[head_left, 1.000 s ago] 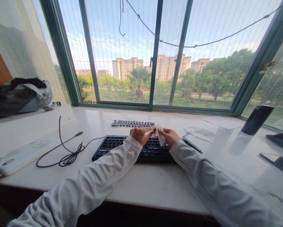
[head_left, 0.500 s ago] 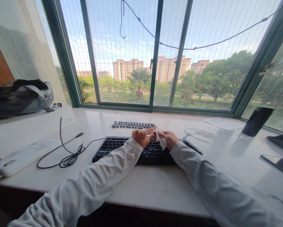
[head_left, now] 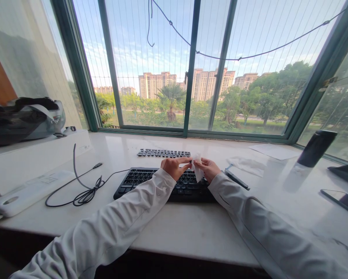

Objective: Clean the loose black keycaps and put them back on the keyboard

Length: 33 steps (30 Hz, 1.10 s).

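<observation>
Over the black keyboard [head_left: 141, 178] my two hands meet, fingertips close together. My left hand [head_left: 174, 167] pinches a small dark keycap [head_left: 190, 162], mostly covered by the fingers. A white tissue [head_left: 197, 170] is gripped by my right hand [head_left: 209, 169] and hangs down against the keycap. Part of the keyboard shows bare sockets where keys are off, and its lower rows are hidden by my forearms. Behind it, loose black keycaps [head_left: 163, 153] lie in rows on the white tabletop.
A coiled cable [head_left: 86, 197] and a white power strip [head_left: 31, 192] lie at left, near a white box [head_left: 43, 155] bearing a helmet [head_left: 28, 118]. At right are a pen-like black tool [head_left: 237, 179], thin plastic wrapping [head_left: 246, 166], a black cylinder [head_left: 316, 148] and a phone [head_left: 342, 201].
The tissue has shifted slightly left and turned in my right hand, and my left fingers have moved a little around the keycap. Everything else stays in place.
</observation>
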### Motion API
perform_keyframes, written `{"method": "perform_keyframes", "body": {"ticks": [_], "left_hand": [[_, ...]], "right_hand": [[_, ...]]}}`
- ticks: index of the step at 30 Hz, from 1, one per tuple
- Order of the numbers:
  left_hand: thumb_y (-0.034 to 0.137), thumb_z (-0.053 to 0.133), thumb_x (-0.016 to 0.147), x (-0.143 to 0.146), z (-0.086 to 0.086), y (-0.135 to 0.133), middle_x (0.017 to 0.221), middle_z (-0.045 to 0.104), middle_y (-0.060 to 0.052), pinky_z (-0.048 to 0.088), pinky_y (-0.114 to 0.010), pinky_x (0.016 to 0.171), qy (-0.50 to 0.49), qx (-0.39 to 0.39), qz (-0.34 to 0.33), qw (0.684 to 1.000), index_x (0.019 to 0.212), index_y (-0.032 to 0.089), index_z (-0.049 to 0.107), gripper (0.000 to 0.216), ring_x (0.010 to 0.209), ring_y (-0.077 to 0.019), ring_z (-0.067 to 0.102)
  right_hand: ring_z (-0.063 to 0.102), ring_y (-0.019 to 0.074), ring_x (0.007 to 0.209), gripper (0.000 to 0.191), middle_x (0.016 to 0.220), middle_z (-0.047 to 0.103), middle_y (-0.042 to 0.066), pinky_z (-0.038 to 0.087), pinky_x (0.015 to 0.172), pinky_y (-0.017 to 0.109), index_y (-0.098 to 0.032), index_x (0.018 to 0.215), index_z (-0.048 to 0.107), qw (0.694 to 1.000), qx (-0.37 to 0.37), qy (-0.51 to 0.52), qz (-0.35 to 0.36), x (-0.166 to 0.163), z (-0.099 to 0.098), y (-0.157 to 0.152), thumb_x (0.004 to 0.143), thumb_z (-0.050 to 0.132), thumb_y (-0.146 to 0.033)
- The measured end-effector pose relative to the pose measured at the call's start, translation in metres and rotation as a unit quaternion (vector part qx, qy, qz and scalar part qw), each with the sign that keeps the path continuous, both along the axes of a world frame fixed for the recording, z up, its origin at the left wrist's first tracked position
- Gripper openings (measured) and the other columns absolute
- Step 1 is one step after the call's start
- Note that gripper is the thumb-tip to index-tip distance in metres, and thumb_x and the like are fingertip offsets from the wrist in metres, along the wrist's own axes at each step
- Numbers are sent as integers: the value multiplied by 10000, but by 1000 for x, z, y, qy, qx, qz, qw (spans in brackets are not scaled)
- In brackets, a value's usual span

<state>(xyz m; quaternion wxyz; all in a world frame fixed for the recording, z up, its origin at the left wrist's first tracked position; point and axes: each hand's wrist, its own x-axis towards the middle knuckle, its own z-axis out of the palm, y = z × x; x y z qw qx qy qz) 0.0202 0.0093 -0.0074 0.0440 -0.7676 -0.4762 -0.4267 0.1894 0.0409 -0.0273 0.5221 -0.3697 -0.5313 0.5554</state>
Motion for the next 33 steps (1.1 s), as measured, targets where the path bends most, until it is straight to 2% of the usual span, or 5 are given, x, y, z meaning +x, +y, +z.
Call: {"method": "perform_keyframes", "body": {"ticks": [9, 15, 22, 29, 33], "left_hand": [[438, 593, 773, 0, -2, 1, 910, 709, 78, 442, -218, 612, 6, 23, 21, 999, 1054, 387, 641, 290, 599, -106, 639], [409, 614, 764, -1, -3, -1, 860, 716, 83, 438, -223, 617, 34, 34, 24, 999, 1048, 397, 638, 286, 584, -109, 637], [487, 622, 730, -2, 3, -2, 824, 719, 90, 432, -212, 612, -27, 22, 26, 999, 1030, 370, 643, 323, 618, -105, 634], [441, 696, 667, 0, 11, 0, 797, 723, 30, 469, -218, 616, -110, -51, -83, 989, 968, 271, 684, 346, 593, -113, 628], [489, 697, 638, 0, 12, 0, 802, 724, 12, 471, -230, 582, -130, -67, -79, 986, 984, 264, 684, 413, 500, -101, 588]], "right_hand": [[580, 150, 574, 516, 657, 666, 55, 426, 531, 250, -133, 786, 683, 1000, 0, -23, 14, -2, 4, -4, 502, 739, -561], [581, 152, 597, 447, 701, 679, 53, 410, 562, 258, -127, 809, 696, 995, 46, -89, 4, 2, 3, -4, 581, 720, -511], [610, 176, 638, 450, 720, 682, 47, 445, 617, 285, -161, 827, 662, 1000, 4, 18, 15, -4, 13, -14, 496, 793, -435], [604, 163, 664, 447, 750, 678, 41, 438, 614, 263, -159, 810, 651, 999, 49, -5, -10, 0, 6, -6, 518, 769, -476], [577, 154, 612, 461, 705, 661, 34, 416, 566, 258, -151, 808, 652, 997, 64, -46, -8, 2, 4, -3, 531, 747, -507]]}}
